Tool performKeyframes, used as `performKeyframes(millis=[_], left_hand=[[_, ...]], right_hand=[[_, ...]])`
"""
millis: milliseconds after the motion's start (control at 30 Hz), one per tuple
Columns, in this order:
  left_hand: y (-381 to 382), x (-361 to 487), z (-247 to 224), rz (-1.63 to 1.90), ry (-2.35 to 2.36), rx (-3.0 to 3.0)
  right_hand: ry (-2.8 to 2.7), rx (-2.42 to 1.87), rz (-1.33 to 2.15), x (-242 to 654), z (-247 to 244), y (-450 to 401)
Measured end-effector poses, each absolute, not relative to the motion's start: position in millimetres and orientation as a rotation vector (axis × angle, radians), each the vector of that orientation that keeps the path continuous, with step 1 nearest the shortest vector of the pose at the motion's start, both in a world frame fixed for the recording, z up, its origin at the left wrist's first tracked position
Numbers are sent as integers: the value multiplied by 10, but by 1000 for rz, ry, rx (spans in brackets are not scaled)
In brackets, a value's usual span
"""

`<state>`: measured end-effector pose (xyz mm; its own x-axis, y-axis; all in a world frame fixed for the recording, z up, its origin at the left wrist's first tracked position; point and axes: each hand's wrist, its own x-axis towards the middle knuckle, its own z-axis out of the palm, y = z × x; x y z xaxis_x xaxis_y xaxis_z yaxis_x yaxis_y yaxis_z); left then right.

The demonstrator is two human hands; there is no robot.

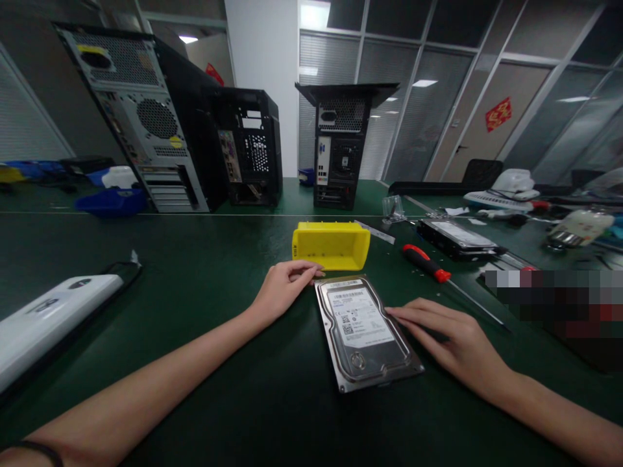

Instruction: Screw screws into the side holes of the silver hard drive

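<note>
A silver hard drive (363, 324) with a white label lies label-up on the green table in front of me. My left hand (287, 285) is closed in a pinch at the drive's far left corner, close to the front of a yellow bin (364, 250); whatever its fingertips hold is too small to make out. Several small dark specks, probably screws, lie inside the bin. From the right, my right hand (452, 334) grips the drive's right edge, its fingers together and the fingertips over the rim.
A red-and-black screwdriver (428, 263) lies to the right, before another hard drive (457, 237). Computer cases (180, 123), (248, 146), (337, 149) stand along the back. A white device (58, 311) lies at left, a blue bin (111, 202) behind it.
</note>
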<state>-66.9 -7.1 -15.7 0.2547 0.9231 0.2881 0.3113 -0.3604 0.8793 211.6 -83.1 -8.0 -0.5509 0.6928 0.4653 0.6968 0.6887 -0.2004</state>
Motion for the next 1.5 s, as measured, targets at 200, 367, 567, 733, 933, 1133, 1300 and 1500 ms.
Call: performKeyframes(millis=[200, 367, 567, 733, 933, 1133, 1300, 1500], left_hand=[[-81, -663, -134, 1077, 1137, 1790], [-89, -673, -112, 1039, 1128, 1815], [-65, -670, -135, 964, 1114, 1882], [-64, -681, -143, 969, 1100, 1874], [-82, -677, -124, 983, 1092, 1861], [-82, -681, -120, 990, 1075, 1849], [-83, -692, -122, 996, 1065, 1859], [-77, -703, -146, 1000, 1048, 1880]], right_hand=[[-2381, -1080, 5, 2140, -88, -820], [-2399, -1091, 34, 2118, -110, -835], [-2208, -1190, -257, 2380, 26, -705], [-1991, -1920, -485, 2843, 82, -444], [-2065, -2057, -458, 2902, -110, -348], [-2084, -2001, -408, 2905, -92, -319], [-1994, -1879, -262, 2942, -80, -331], [-1593, -1668, -46, 2779, 232, -389]])
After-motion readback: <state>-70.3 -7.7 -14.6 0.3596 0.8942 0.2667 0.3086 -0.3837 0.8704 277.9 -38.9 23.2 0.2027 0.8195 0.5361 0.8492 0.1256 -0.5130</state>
